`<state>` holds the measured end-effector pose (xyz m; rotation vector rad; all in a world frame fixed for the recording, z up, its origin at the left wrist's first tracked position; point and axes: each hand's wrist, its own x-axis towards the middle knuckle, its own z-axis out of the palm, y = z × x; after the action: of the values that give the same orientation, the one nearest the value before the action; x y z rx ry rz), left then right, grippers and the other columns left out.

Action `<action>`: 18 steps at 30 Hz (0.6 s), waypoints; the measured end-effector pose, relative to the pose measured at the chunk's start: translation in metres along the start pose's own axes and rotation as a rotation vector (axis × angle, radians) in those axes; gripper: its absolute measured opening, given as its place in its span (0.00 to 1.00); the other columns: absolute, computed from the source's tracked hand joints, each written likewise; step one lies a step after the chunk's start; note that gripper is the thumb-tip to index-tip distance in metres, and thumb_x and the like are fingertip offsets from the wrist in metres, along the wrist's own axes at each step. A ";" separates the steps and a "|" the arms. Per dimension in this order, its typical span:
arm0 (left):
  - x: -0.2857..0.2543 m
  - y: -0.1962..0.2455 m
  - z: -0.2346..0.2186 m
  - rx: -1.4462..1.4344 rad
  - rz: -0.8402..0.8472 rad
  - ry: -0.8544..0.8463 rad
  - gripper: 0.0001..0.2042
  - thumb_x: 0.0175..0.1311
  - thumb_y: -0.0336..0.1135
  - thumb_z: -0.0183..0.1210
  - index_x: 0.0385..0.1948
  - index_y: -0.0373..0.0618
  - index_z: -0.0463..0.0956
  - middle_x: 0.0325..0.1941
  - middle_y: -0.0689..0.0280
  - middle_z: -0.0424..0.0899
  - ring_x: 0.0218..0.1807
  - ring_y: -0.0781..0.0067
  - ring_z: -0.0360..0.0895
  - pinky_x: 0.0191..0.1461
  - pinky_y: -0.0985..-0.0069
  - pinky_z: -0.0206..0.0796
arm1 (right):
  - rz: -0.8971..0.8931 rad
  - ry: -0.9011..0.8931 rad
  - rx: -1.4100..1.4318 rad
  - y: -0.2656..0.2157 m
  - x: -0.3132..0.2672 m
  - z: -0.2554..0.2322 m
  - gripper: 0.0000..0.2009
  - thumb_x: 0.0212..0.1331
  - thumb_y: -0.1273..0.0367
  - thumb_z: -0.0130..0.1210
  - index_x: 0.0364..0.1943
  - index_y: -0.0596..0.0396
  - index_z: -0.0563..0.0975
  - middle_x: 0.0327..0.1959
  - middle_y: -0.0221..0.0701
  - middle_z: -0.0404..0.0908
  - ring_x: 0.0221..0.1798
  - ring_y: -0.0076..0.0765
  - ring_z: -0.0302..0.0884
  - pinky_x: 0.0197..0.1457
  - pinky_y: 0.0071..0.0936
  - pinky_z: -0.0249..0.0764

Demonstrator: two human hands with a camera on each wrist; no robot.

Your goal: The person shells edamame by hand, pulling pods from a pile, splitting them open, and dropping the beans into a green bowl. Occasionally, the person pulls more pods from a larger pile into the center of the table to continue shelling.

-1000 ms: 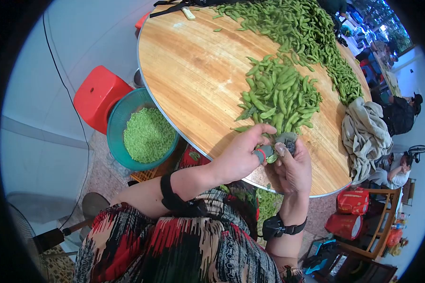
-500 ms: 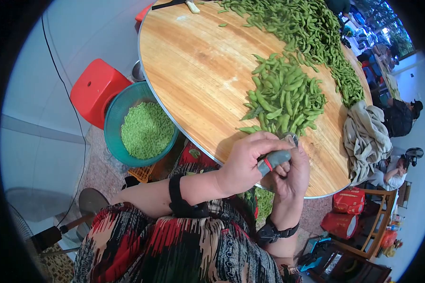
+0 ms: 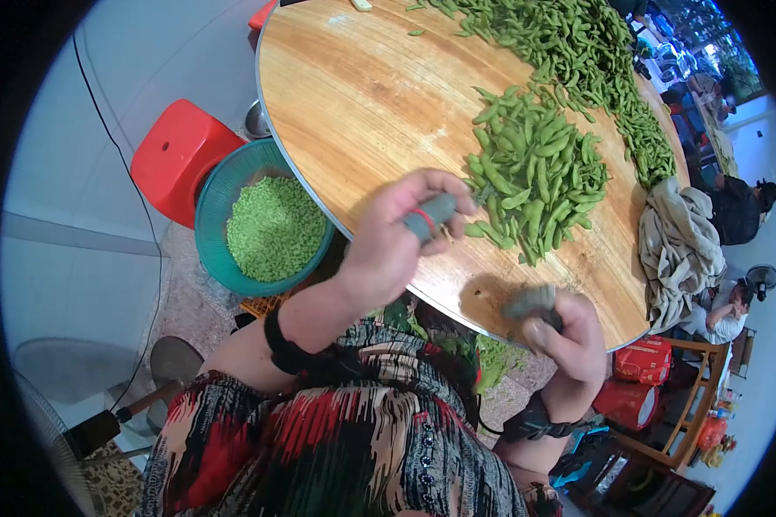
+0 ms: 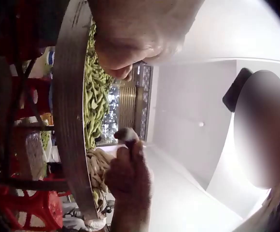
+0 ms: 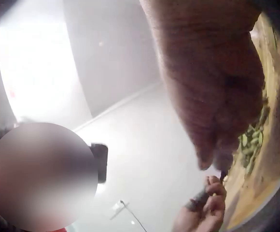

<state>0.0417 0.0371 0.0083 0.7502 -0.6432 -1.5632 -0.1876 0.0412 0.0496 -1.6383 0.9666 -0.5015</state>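
My left hand [image 3: 397,241] hovers over the near edge of the round wooden table [image 3: 362,95], fingers curled, with a grey red-banded finger cover [image 3: 431,215] on one digit. What lies inside its curl is hidden. The nearest heap of green edamame pods [image 3: 535,172] lies just to its right. My right hand [image 3: 565,336] is lower, at the table's front rim, also curled, with a grey cover [image 3: 530,303] on its thumb; whether it holds anything does not show. The left wrist view shows the right hand [image 4: 130,179] beside the table rim [image 4: 72,121].
A teal basin [image 3: 211,215] of shelled beans [image 3: 272,228] stands low at the table's left, next to a red stool [image 3: 177,159]. A long band of pods [image 3: 578,43] covers the far side. A crumpled cloth [image 3: 681,241] lies at the right edge. Red bags [image 3: 642,362] sit below.
The hands, joined on a pod at the table's edge, have parted. The left hand rose up and left over the table; the right dropped down and right to the rim.
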 end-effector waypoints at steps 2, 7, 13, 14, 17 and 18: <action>0.002 -0.001 -0.010 -0.027 0.008 0.003 0.07 0.64 0.27 0.44 0.39 0.42 0.70 0.34 0.68 0.74 0.30 0.84 0.67 0.25 0.91 0.52 | 0.015 0.080 -0.155 -0.005 0.017 0.025 0.11 0.52 0.70 0.55 0.39 0.60 0.74 0.26 0.31 0.78 0.21 0.29 0.74 0.24 0.25 0.68; 0.000 -0.001 -0.009 -0.024 -0.020 -0.019 0.10 0.60 0.22 0.47 0.43 0.37 0.70 0.34 0.68 0.72 0.32 0.86 0.66 0.27 0.92 0.54 | -0.107 0.426 -0.825 0.005 0.057 0.056 0.11 0.52 0.68 0.56 0.40 0.54 0.75 0.22 0.45 0.76 0.26 0.51 0.76 0.28 0.37 0.70; -0.006 -0.005 -0.004 0.164 -0.090 0.001 0.11 0.61 0.27 0.50 0.45 0.41 0.71 0.36 0.70 0.74 0.32 0.89 0.67 0.30 0.94 0.56 | -0.222 0.490 -0.698 0.020 0.049 0.047 0.10 0.53 0.70 0.54 0.39 0.58 0.74 0.17 0.38 0.73 0.19 0.37 0.72 0.22 0.32 0.67; -0.006 -0.008 -0.003 0.166 -0.090 0.003 0.11 0.61 0.27 0.50 0.45 0.41 0.71 0.36 0.70 0.74 0.32 0.89 0.67 0.30 0.94 0.56 | -0.322 0.538 -0.462 0.023 0.043 0.045 0.08 0.54 0.72 0.52 0.38 0.59 0.73 0.13 0.33 0.70 0.15 0.26 0.69 0.17 0.25 0.65; -0.010 -0.021 0.001 0.127 -0.186 -0.276 0.11 0.60 0.28 0.52 0.45 0.42 0.72 0.39 0.70 0.76 0.35 0.89 0.69 0.33 0.93 0.59 | 0.200 0.282 0.662 0.010 0.017 0.041 0.07 0.56 0.73 0.50 0.38 0.60 0.73 0.14 0.24 0.67 0.15 0.16 0.61 0.17 0.15 0.58; -0.011 -0.025 0.004 0.088 -0.252 -0.320 0.11 0.60 0.28 0.54 0.44 0.42 0.73 0.40 0.70 0.77 0.36 0.88 0.70 0.34 0.92 0.59 | 0.237 0.232 0.759 0.007 0.011 0.042 0.09 0.59 0.69 0.49 0.39 0.60 0.72 0.18 0.21 0.66 0.15 0.12 0.56 0.17 0.12 0.52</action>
<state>0.0235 0.0509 -0.0073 0.6704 -0.8825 -1.9196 -0.1521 0.0571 0.0286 -0.7885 0.9611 -0.7879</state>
